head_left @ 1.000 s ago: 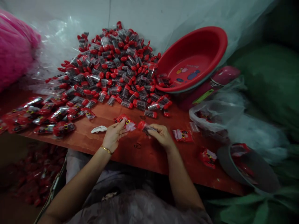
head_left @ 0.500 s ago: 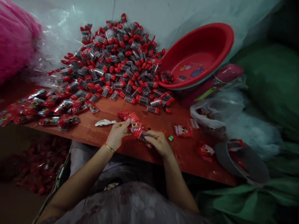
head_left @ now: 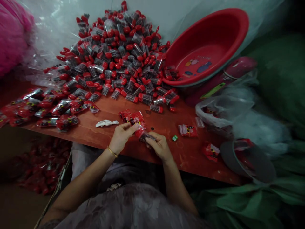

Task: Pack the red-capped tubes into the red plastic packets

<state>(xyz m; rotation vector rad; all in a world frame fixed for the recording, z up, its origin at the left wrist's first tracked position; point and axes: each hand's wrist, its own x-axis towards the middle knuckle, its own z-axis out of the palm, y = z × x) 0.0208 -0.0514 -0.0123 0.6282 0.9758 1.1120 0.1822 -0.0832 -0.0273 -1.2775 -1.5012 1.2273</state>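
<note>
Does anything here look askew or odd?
The red plastic basin sits sharply tilted, with several red-capped clear tubes at its lowered edge. A tiny green piece, too small to identify, lies on the reddish tabletop, its colour standing out.

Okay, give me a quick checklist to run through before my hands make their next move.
1. Left hand holding the red packet: ok.
2. Right hand gripping the dark-filled tube: ok.
3. Tube fully inside the packet: cannot tell, the right hand covers part.
4. Table near the right hand free of bits: not ok, a small green item lies there.
5. Red basin level: not ok, it's tilted.
</note>
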